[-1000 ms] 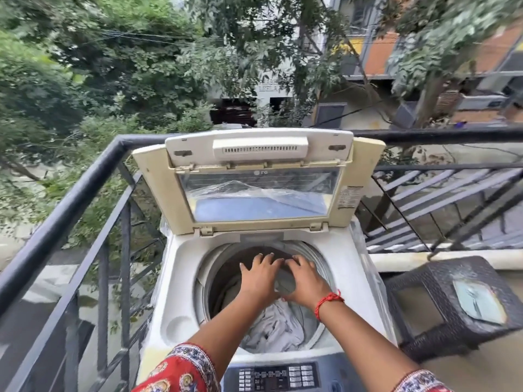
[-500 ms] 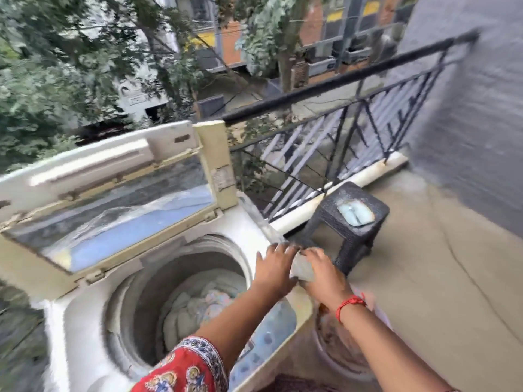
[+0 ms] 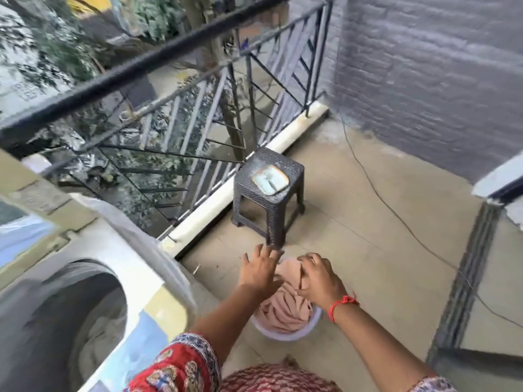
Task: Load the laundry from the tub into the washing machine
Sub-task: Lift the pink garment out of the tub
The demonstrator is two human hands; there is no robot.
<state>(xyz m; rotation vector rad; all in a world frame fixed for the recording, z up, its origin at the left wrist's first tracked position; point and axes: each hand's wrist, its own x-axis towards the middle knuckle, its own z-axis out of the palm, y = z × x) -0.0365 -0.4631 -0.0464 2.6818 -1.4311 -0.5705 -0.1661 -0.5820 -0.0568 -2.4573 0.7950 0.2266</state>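
A white round tub (image 3: 285, 333) stands on the balcony floor to the right of the washing machine (image 3: 119, 250). Pink cloth (image 3: 283, 306) fills the tub. My left hand (image 3: 259, 268) hovers over the tub's far left side with its fingers spread and nothing in it. My right hand (image 3: 318, 278) is over the tub's right side, fingers curled just above the pink cloth, holding nothing that I can make out. The machine's top opening (image 3: 62, 321) is at the lower left, with pale laundry dimly visible inside. Its raised lid (image 3: 19, 199) shows at the left edge.
A dark woven plastic stool (image 3: 268, 193) with a small pale dish on top stands just beyond the tub. A black metal railing (image 3: 169, 66) runs behind the machine. A grey brick wall (image 3: 424, 66) closes the right side, and a thin cable (image 3: 396, 210) lies across the floor.
My view has swung right from the machine's drum to the floor. Both hands left the drum, crossed the machine's right edge and now hang over the tub of pink cloth.
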